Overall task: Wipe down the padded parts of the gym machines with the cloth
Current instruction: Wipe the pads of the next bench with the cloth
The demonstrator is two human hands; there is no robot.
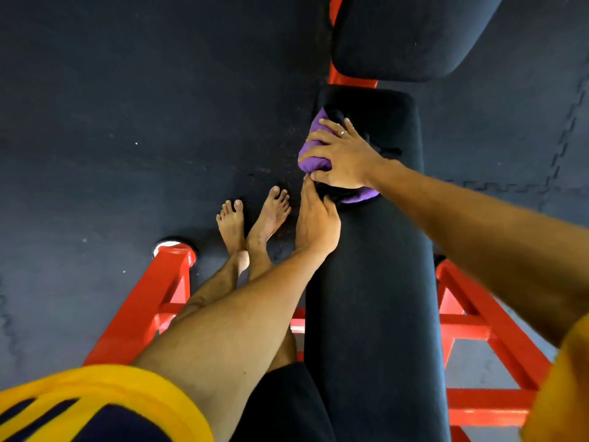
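Curled over the bunched purple cloth point(310, 164), the right hand point(344, 157) presses it onto the long black padded bench point(366, 298), evidently to wipe, while the straight-fingered left hand point(317, 224) braces just beneath.

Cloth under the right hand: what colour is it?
The cloth is purple, with some black folds bunched in; the head view shows it.

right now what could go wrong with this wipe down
1. The cloth is bunched under the right hand at the left edge of the long pad; it may slip off onto the floor.
2. Bunched, it covers little, so strips of that pad and the upper pad may get missed.
3. The bare feet stand near the red frame; a sidestep could stub a toe.
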